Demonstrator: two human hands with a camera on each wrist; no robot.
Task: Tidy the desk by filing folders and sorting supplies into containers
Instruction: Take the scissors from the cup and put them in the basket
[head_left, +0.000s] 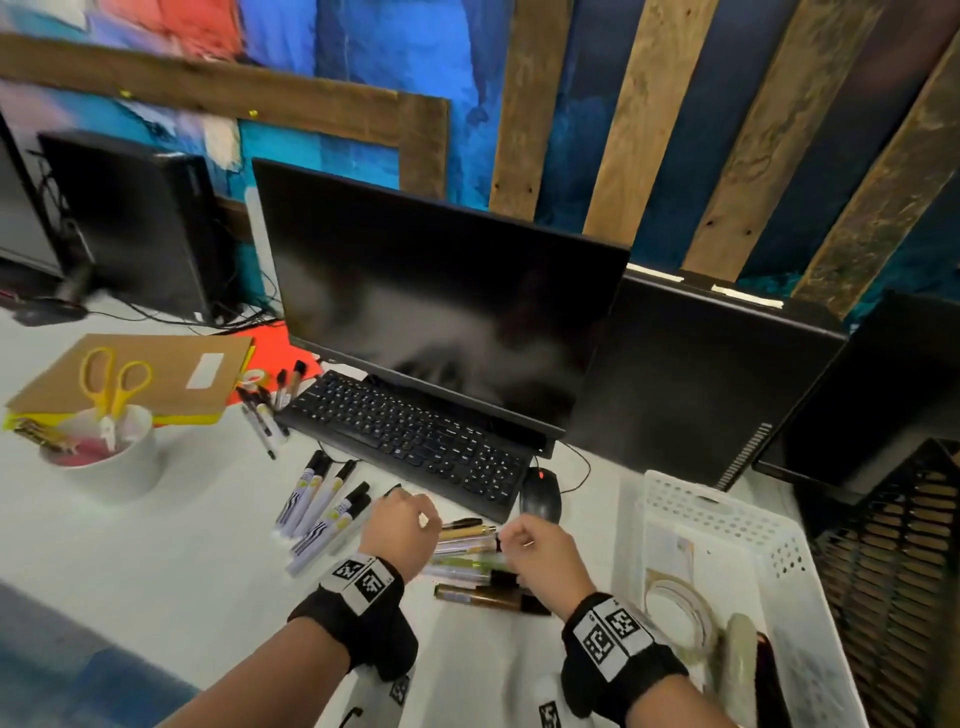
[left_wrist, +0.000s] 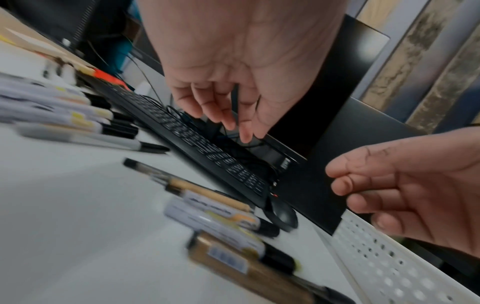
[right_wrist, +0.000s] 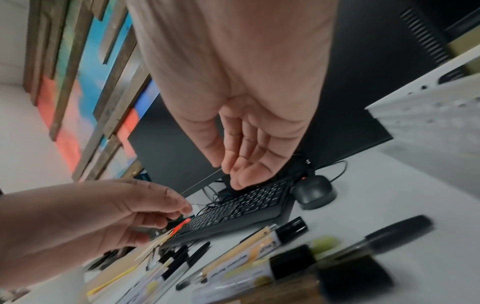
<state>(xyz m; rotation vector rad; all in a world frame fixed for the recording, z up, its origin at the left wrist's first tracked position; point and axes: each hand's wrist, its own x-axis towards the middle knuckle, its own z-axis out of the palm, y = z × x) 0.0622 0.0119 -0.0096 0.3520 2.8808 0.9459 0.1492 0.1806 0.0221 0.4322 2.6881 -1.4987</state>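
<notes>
Both my hands hover low over a cluster of gold and tan markers lying in front of the keyboard. My left hand is at the cluster's left end, its fingers loosely curled, and I make out nothing held in them in the left wrist view. My right hand is at the right end. The right wrist view shows its fingers fairly straight and empty. A row of white markers lies further left. A white cup holds yellow scissors. Kraft folders lie behind the cup.
A white perforated basket with tape rolls stands at the right. A black keyboard, mouse and monitor fill the middle. More pens lie by the keyboard's left end. A black mesh rack is at the far right.
</notes>
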